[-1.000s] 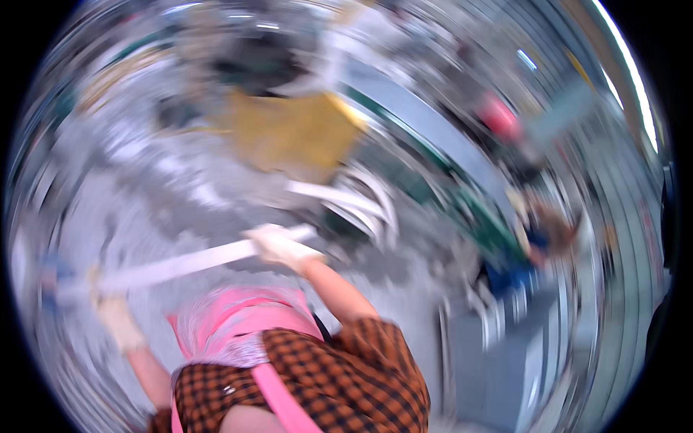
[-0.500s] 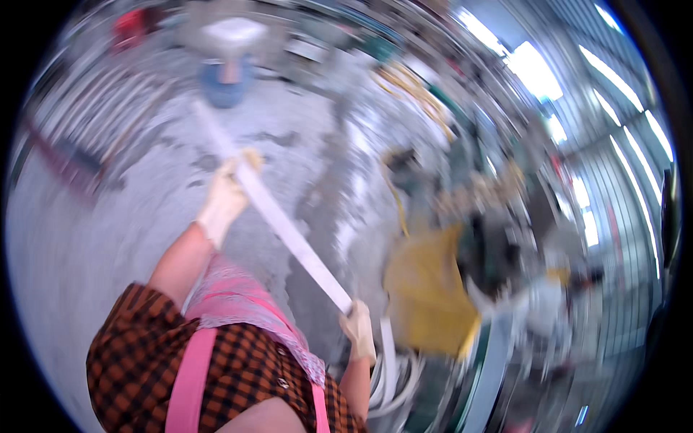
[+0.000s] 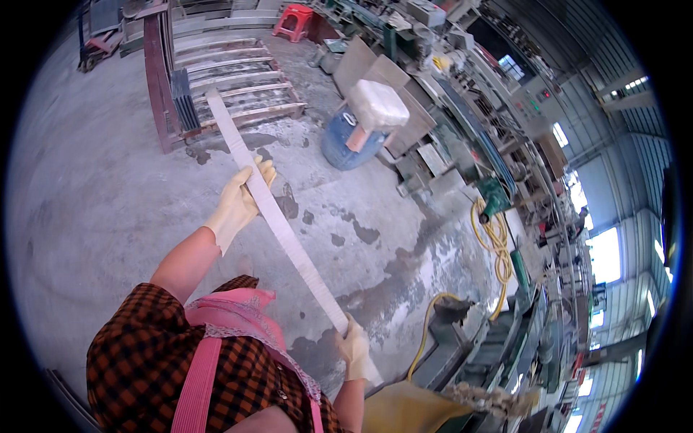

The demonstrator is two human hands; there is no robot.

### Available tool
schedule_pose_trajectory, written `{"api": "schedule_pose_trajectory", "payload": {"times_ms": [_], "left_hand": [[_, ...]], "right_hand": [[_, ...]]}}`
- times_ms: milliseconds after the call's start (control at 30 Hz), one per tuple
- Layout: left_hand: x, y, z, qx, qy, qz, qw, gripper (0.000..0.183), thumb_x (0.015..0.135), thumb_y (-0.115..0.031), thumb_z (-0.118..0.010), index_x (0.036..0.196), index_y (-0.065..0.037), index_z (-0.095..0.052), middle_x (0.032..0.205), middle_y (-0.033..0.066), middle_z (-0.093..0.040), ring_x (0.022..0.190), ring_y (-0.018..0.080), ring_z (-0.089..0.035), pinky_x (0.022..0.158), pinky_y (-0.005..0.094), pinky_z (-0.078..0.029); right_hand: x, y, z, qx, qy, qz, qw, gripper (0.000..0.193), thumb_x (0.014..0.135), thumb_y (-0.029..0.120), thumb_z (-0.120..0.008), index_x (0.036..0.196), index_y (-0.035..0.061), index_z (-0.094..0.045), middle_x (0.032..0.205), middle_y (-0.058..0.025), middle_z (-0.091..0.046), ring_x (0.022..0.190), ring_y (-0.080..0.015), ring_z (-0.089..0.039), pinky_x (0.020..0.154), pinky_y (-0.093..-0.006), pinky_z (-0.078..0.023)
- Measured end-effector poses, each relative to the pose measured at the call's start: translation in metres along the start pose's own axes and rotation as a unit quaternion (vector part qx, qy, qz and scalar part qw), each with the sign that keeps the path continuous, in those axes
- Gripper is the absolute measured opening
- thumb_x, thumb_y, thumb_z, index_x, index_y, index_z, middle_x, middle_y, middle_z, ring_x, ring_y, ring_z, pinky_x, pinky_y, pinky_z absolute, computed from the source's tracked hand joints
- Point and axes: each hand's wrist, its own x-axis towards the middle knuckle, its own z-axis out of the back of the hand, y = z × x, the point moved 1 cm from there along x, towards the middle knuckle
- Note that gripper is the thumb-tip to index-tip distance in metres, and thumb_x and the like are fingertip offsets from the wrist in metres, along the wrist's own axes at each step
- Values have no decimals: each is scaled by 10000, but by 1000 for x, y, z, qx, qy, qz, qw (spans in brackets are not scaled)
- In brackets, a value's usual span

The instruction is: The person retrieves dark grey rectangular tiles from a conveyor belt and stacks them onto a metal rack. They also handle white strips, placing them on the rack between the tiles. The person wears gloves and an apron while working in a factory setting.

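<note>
A long, flat, whitish strip (image 3: 290, 238) slants across the view in front of my body, held in both hands. My left hand (image 3: 237, 200), in a cream glove, grips it nearer its far end, with the thumb on one side and the fingers under it. Close to the near end, my gloved right hand (image 3: 352, 350) is closed round the strip, and a short piece sticks out below it. In view, the strip's far tip overlaps a slatted rack (image 3: 242, 92) on the floor, beside a small upright stack of dark grey strips (image 3: 184, 99).
A dark red metal beam (image 3: 155, 79) runs beside the rack. To the right stands a blue drum (image 3: 343, 144) with a white wrapped block (image 3: 379, 105) on top. A red stool (image 3: 294, 20) is farther back. Machinery and a coiled yellow hose (image 3: 497, 238) line the right side.
My view has swung left: the blue drum now appears farther right, and the slatted rack lies ahead. Both hands keep their hold on the strip.
</note>
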Motion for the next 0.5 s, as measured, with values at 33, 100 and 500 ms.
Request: {"api": "schedule_pose_trajectory", "payload": {"times_ms": [33,100,500], "left_hand": [[19,-8,0,-5,-23,-7,1000,297,799,-91,-370,1080,6,-388,1041,144,-462,932,225,-474,841,316,-385],[50,-21,-3,-18,-25,-27,999,307,802,-101,-367,1091,2,-378,1063,147,-446,953,220,-462,858,313,-370],[254,-85,-38,-17,-28,-149,988,348,798,-74,-352,1126,33,-307,1129,175,-381,1031,275,-397,907,342,-313]], "right_hand": [[27,10,6,-40,7,-1,999,446,608,143,-528,1042,76,-453,811,-176,-544,759,-320,-516,678,-382,-403],[71,27,24,-110,2,0,994,455,603,142,-531,1047,77,-453,792,-174,-541,753,-317,-510,687,-382,-396],[343,146,147,-355,-55,62,931,604,589,75,-540,1161,143,-359,690,-119,-524,636,-271,-499,613,-370,-374]]}}
